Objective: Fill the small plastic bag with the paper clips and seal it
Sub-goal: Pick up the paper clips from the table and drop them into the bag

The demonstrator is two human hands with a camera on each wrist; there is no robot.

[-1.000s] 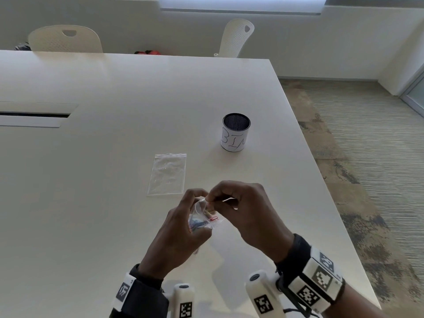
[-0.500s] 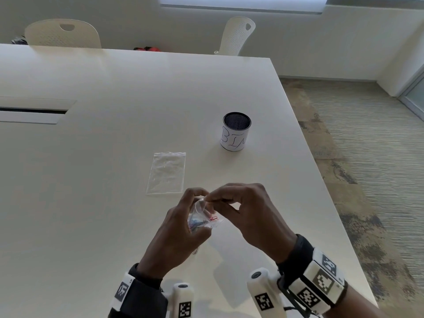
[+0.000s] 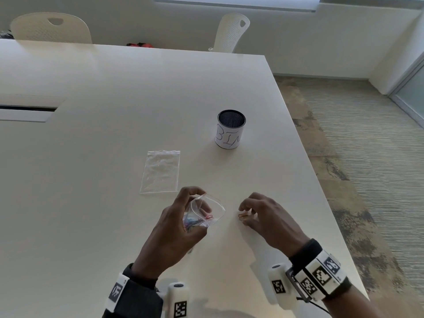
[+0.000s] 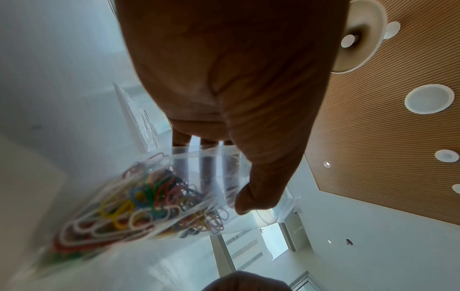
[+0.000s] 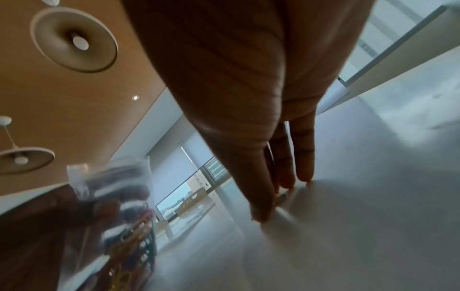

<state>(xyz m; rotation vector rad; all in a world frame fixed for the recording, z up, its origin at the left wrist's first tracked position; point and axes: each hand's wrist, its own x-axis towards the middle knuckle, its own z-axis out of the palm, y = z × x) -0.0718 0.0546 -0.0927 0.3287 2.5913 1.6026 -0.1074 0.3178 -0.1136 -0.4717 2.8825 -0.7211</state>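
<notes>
My left hand point(image 3: 198, 206) holds the small clear plastic bag point(image 3: 212, 210) just above the white table, fingers behind it and thumb in front. Its mouth gapes open toward the right. Several coloured paper clips point(image 4: 149, 198) fill the bag's lower half. To the right, my right hand point(image 3: 246, 214) is down at the table. A single tan paper clip point(image 3: 243, 216) lies flat on the table between its thumb and fingertips point(image 5: 286, 183). It holds nothing off the surface. The right wrist view is blurred.
A second, empty clear bag point(image 3: 160, 172) lies flat beyond my left hand. A black mesh cup labelled BIN point(image 3: 230, 129) stands further back. The table's right edge point(image 3: 325, 203) runs close to my right hand. Two chairs point(image 3: 231, 31) stand at the far side.
My right hand has left the bag's mouth and moved right and down to the loose clip on the table. The left hand still holds the bag, now with its mouth spread open.
</notes>
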